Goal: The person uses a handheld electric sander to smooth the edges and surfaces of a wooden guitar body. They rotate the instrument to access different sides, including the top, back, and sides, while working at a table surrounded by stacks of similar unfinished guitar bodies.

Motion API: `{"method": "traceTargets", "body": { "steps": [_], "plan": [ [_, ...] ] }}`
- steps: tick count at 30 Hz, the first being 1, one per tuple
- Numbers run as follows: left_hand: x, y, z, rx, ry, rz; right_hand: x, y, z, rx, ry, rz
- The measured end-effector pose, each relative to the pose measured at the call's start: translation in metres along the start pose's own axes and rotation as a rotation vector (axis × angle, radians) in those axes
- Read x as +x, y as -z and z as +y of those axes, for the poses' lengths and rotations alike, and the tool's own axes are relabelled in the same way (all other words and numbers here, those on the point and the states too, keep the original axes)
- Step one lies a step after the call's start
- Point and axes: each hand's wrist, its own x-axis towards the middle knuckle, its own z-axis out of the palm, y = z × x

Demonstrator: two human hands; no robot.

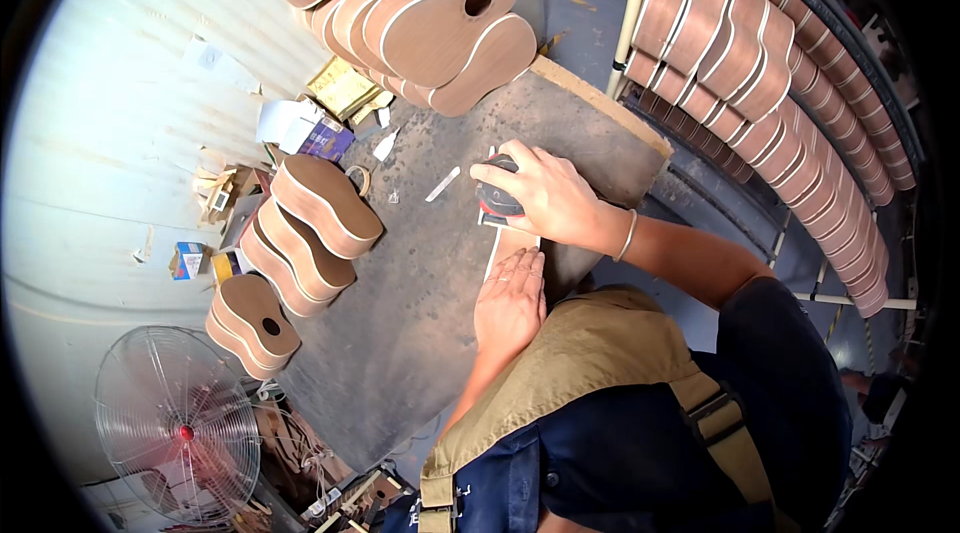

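Observation:
My right hand (555, 195), with a band at its wrist, is wrapped over a rounded black and red tool (497, 195) that looks like a palm sander. Beneath the tool is a narrow wooden piece (516, 241) with white edging. It looks like an instrument body, but my hands and clothing hide most of it. My left hand (510, 301) lies flat on the near part of that wood, fingers stretched out toward the tool. Both hands work near the right edge of the dark workbench (400, 363).
Guitar-shaped wooden bodies are stacked at the far side (440, 23); more bodies (325, 203) stand on the left. A pale strip (442, 184), a tape roll (358, 180) and small boxes (310, 133) lie between. A fan (180, 423) stands lower left; a rack of bodies (740, 83) is at right.

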Motion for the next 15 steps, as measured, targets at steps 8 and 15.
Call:
{"method": "traceTargets", "body": {
  "steps": [8,15],
  "plan": [
    [-0.002,0.002,0.002,-0.021,0.005,0.085,0.016,0.01,0.028,-0.008,-0.023,0.163],
    [-0.005,0.0,0.0,-0.081,-0.038,0.257,0.011,0.003,0.007,0.089,-0.045,0.08]
  ]
}}
